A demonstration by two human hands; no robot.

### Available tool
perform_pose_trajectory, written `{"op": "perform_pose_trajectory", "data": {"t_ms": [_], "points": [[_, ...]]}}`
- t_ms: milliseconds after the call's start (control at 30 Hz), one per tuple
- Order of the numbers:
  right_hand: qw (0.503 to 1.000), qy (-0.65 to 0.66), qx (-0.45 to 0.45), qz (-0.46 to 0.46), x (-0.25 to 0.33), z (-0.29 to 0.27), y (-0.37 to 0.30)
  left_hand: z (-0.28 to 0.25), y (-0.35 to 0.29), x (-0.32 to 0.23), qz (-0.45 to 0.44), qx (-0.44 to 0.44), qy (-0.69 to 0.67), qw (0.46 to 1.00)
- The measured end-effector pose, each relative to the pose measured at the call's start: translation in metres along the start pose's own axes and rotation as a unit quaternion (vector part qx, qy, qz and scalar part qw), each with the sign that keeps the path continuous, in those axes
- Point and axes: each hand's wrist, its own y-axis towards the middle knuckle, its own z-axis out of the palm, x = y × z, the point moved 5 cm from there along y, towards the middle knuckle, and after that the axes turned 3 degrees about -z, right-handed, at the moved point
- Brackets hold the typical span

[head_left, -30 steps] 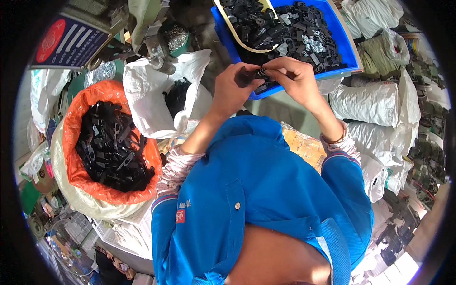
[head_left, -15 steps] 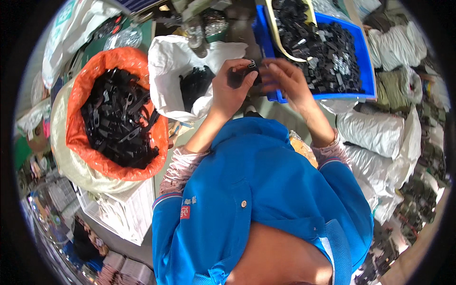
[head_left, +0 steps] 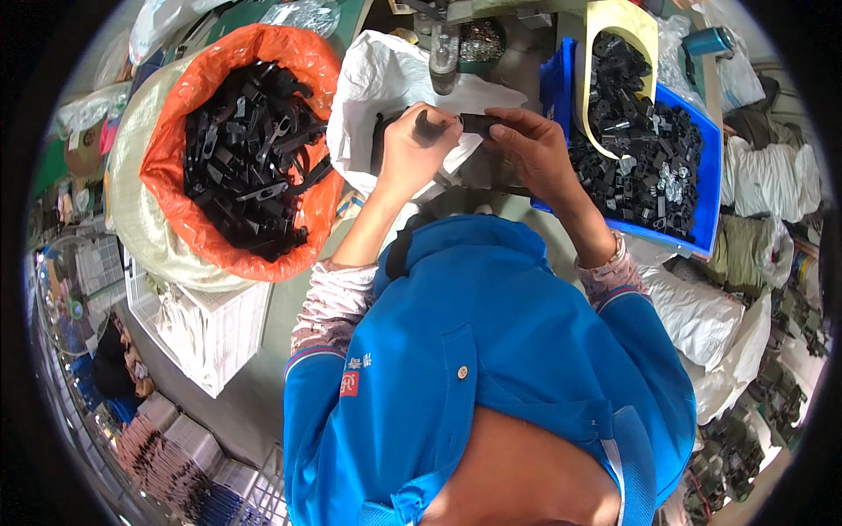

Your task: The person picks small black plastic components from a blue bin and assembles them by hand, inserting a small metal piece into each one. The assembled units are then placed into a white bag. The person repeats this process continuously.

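L hand [head_left: 412,149] curls round blk part [head_left: 478,124]; R hand [head_left: 535,145] pinches its R end. Poss. two pcs., hard to tell. Part's held nr white sack [head_left: 367,70], btwn orange-lined sack [head_left: 162,171] & blue bin [head_left: 712,175].

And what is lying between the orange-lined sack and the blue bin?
In the head view, a white sack stands between the orange-lined sack and the blue bin; the left hand and right hand, gripping a black part, also show there.
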Motion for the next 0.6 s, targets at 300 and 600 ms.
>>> {"op": "perform_pose_trajectory", "data": {"t_ms": [300, 600], "points": [[0.994, 0.075, 0.022, 0.07, -0.009, 0.0, 0.03, -0.009, -0.005, 0.026, -0.183, -0.031, -0.286, 0.94], [0.998, 0.026, 0.054, 0.02, 0.023, -0.004, 0.038, -0.012, -0.031, 0.009, -0.25, 0.122, -0.28, 0.919]]}}
